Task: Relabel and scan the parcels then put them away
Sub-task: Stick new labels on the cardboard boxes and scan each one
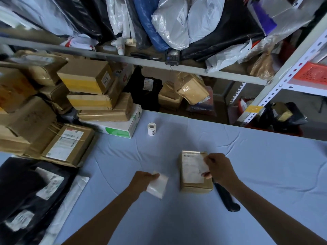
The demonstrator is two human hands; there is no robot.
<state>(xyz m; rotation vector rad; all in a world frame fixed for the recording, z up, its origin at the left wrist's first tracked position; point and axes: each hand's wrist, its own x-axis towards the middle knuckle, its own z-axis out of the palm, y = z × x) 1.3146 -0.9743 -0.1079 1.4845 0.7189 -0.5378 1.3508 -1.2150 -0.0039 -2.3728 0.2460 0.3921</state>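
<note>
A small brown cardboard parcel (193,181) lies on the pale blue tablecloth (265,165), a white label (192,167) across its top. My right hand (218,168) pinches the label's right edge with thumb and fingers. To the left of the parcel, my left hand (143,179) holds a white sheet of backing paper (157,185) just above the cloth. A roll of labels (151,129) stands upright farther back. A black handheld scanner (172,57) sits on the shelf edge behind the table.
Stacked brown boxes (85,89) and a white-green carton (122,129) crowd the table's left side, with black mailer bags (26,195) at the near left. A dark knife-like tool (227,198) lies under my right forearm. Metal shelving (276,89) full of bagged parcels stands behind.
</note>
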